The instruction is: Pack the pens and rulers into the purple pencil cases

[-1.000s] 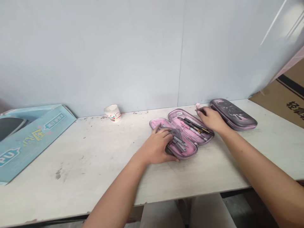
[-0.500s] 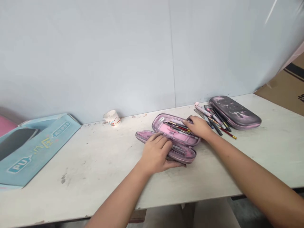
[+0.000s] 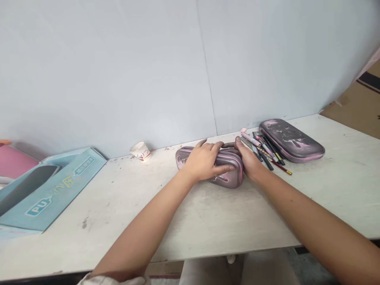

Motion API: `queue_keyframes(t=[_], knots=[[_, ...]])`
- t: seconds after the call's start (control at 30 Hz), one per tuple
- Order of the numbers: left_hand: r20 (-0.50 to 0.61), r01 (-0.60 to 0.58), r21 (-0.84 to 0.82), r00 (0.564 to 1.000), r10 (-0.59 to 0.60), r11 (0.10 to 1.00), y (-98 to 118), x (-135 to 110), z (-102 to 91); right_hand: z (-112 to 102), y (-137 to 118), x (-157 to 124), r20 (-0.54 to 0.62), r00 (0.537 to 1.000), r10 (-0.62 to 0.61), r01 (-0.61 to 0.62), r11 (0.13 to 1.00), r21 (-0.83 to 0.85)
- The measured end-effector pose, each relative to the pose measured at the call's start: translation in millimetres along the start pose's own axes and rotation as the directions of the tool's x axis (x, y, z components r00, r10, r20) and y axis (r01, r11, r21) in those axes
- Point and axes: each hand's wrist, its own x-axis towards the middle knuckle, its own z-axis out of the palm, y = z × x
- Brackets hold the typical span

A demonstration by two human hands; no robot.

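A dark grey and pink pencil case (image 3: 227, 181) is folded closed on the table, its long side toward me. My left hand (image 3: 205, 160) lies over its top and front, fingers across the lid and thumb along the front face. At the case's right end my right hand (image 3: 248, 158) grips the edge, thumb on the near side and fingers behind, partly hidden. Whether the zip is done up I cannot tell. Several pens and pencils (image 3: 268, 152) lie loose just beyond my right hand, beside a second, similar pencil case (image 3: 292, 140) that is closed.
A white paper cup (image 3: 140, 151) with coloured marks stands near the wall. At the left is a light blue box (image 3: 63, 188) with a dark object inside, and a pink object (image 3: 16, 161) behind it. A brown cardboard box (image 3: 354, 109) stands at the far right.
The pencil case was lying open with pens showing inside; its lid is now folded over. My left hand has moved up onto the lid, and my right hand has shifted to the case's right end.
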Motion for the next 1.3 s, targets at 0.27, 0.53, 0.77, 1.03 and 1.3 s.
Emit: queue_keyframes(t=[0.27, 0.53, 0.77, 1.03, 1.3], knots=[[-0.122, 0.413, 0.074, 0.907, -0.403, 0.908, -31.5, 0.1, -6.3, 1.4, -5.9, -7.3, 0.075, 0.995, -0.062, 0.076, 0.977, -0.201], [-0.182, 0.591, -0.081, 0.783, -0.595, 0.802, -42.9, -9.6, -20.0, 24.5, 6.1, -16.5, 0.279, 0.949, -0.148, 0.304, 0.666, -0.681], [-0.163, 0.615, -0.064, 0.77, -0.617, 0.786, -40.0, -9.1, -20.4, 22.0, 6.9, -14.1, 0.25, 0.954, -0.167, 0.3, 0.577, -0.759], [-0.137, 0.591, 0.005, 0.799, -0.585, 0.807, -36.4, -7.8, -17.0, -10.5, -2.9, -9.1, 0.351, 0.861, -0.368, 0.415, 0.11, -0.903], [-0.106, 0.373, 0.13, 0.927, -0.361, 0.919, -13.2, -9.2, -0.1, -41.6, -11.0, -5.2, 0.403, 0.73, -0.552, 0.492, 0.016, -0.87]])
